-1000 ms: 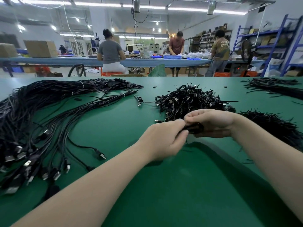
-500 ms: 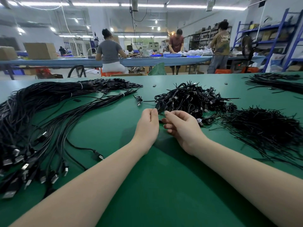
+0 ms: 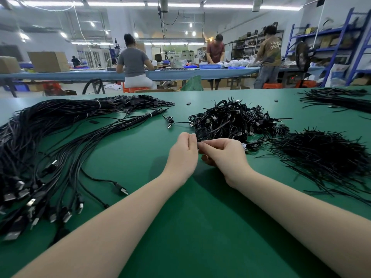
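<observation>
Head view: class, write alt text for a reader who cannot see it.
The left hand and right hand meet, loosely curled, at the near edge of a heap of coiled black cables on a green table. Long cable bundles lie to the left, a pile of thin black ties to the right.

Bright workshop: ceiling strip lights (image 3: 140,4), long blue workbench (image 3: 60,74), blue shelving (image 3: 341,31), cardboard boxes (image 3: 48,61), green tabletop (image 3: 200,227) in front.
</observation>
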`<state>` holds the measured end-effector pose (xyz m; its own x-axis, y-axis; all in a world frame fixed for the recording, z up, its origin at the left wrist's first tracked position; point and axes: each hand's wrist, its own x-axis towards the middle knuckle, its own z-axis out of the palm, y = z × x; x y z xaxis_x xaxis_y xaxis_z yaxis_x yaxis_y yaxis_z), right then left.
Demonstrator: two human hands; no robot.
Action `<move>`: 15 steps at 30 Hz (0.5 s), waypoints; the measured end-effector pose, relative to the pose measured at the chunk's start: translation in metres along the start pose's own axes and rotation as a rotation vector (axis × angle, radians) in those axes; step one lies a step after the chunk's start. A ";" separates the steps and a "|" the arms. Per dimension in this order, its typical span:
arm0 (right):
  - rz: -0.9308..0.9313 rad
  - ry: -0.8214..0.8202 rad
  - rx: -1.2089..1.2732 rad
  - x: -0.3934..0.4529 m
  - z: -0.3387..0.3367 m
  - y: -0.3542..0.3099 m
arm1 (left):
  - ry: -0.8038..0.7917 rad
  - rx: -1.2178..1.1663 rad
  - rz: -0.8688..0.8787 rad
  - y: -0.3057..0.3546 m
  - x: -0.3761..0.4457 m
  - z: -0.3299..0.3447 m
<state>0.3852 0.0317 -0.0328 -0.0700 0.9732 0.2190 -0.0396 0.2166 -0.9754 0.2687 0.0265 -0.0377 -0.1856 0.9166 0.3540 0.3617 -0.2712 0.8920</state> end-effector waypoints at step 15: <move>-0.519 0.129 -0.723 0.003 -0.014 -0.013 | -0.069 -0.064 -0.118 0.010 -0.006 0.001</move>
<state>0.3997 0.0327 -0.0199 -0.1036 0.7311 0.6743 0.6052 0.5844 -0.5406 0.2742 0.0180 -0.0310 -0.1593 0.9607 0.2274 0.2813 -0.1767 0.9432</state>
